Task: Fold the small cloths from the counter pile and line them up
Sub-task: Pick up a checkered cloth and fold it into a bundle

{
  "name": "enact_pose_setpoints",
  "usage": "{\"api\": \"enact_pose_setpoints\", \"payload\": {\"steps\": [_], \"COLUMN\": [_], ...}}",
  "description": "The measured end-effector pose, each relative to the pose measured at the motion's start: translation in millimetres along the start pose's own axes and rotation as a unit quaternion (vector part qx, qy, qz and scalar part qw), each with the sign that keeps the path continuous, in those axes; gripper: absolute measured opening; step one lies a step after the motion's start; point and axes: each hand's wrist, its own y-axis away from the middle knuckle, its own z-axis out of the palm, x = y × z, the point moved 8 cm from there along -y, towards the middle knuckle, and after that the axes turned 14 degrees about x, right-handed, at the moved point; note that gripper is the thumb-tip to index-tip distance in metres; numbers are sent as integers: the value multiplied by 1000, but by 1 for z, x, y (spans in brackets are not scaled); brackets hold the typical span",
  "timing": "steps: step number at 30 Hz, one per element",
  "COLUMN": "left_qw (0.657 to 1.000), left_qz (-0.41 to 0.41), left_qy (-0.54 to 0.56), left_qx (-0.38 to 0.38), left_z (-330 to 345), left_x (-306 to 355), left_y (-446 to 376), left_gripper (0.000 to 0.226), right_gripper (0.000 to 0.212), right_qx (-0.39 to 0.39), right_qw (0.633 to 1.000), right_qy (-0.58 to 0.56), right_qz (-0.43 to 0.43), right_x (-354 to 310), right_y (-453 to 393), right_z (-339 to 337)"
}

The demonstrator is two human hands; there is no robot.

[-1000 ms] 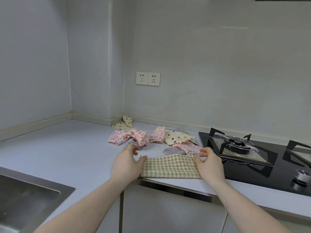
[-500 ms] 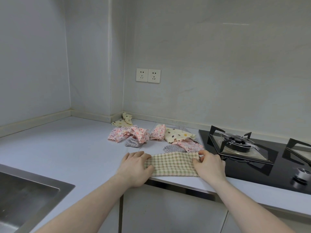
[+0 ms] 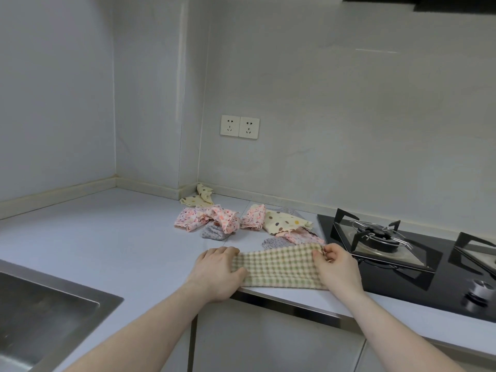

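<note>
A green-and-cream checked cloth [image 3: 277,267] lies stretched along the counter's front edge. My left hand [image 3: 216,272] grips its left end, thumb over the fabric. My right hand [image 3: 335,267] pinches its far right corner with curled fingers. Behind it sits the loose pile: a pink floral cloth [image 3: 206,218], a grey one [image 3: 213,233], a second pink cloth [image 3: 253,217], a cream cloth with brown dots [image 3: 284,221] and a grey-patterned one [image 3: 276,241]. Another cream dotted cloth [image 3: 200,197] lies in the wall corner.
A black gas hob [image 3: 397,245] with metal pan supports fills the counter to the right of the cloths. A steel sink [image 3: 40,312] is sunk in at the near left. The white counter [image 3: 107,237] runs between them. Two wall sockets [image 3: 239,127] sit above the pile.
Both hands have shifted on the checked cloth. The left hand moved from lying beside the end to gripping it, and the right fingers curled onto the far corner.
</note>
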Motion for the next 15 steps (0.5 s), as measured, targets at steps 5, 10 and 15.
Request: {"api": "enact_pose_setpoints", "payload": {"steps": [5,10,15], "left_qw": [987,974,962], "left_qz": [-89,-127,-139], "left_qy": [128,182,231], "left_qx": [26,34,48], "left_z": [-10,-13,-18], "left_x": [-14,-17,-18], "left_y": [-5,-5,-4], "left_gripper": [59,42,39], "right_gripper": [13,18,16], "right_qx": [2,-10,-53], "right_qw": [998,998,996], "right_qy": [-50,-48,-46], "right_qz": [38,51,60], "right_x": [-11,-43,-83], "right_y": [-6,-19,-22], "right_z": [-8,-13,-3]}}
